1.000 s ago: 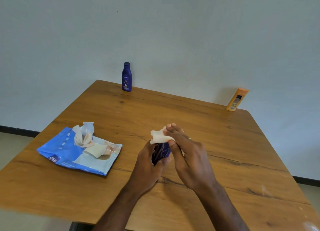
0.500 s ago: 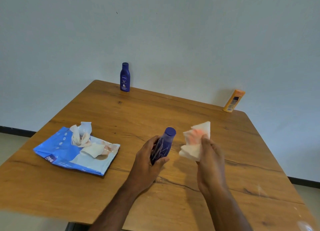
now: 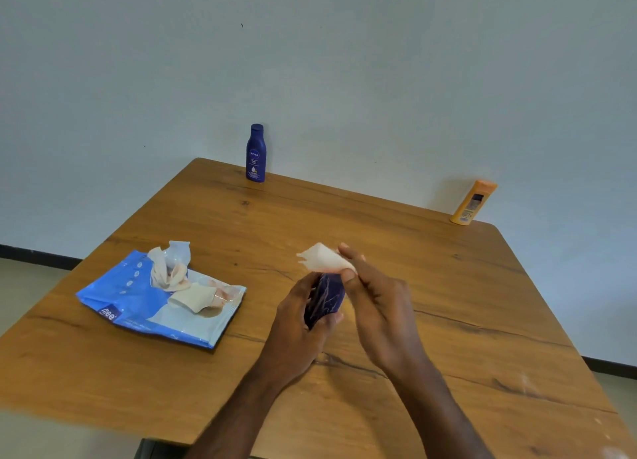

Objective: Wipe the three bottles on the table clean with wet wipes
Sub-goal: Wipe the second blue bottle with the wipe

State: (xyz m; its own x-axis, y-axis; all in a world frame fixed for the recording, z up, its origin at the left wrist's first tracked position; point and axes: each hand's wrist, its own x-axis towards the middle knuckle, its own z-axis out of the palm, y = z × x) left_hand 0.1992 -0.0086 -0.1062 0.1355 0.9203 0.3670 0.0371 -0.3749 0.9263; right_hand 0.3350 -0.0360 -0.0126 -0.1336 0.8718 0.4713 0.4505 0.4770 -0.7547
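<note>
A blue pack of wet wipes [image 3: 151,303] is seen lying flat on the wooden table [image 3: 448,286], at about 9 o'clock from the hands. Its flap is open and crumpled white wipes [image 3: 170,269] are sticking up out of it. At about 11 o'clock, far back at the table's edge by the wall, a dark blue Nivea bottle [image 3: 255,153] is stood upright. Near the middle of the table, a small purple bottle [image 3: 325,300] is held by the left hand [image 3: 296,331]. The fingers are curled round the bottle's lower part, and the bottle is tilted with its top pointing away and a bit to the right. The bottle is lifted just above the table, in front of the person. Its top is covered by a white wet wipe [image 3: 322,258], which is pinched by the right hand [image 3: 382,310] between the thumb and the bent fingers. The wipe is pressed on the bottle's top end. At about 2 o'clock, well apart at the far right corner, an orange bottle [image 3: 474,202] is leaned against the wall.
</note>
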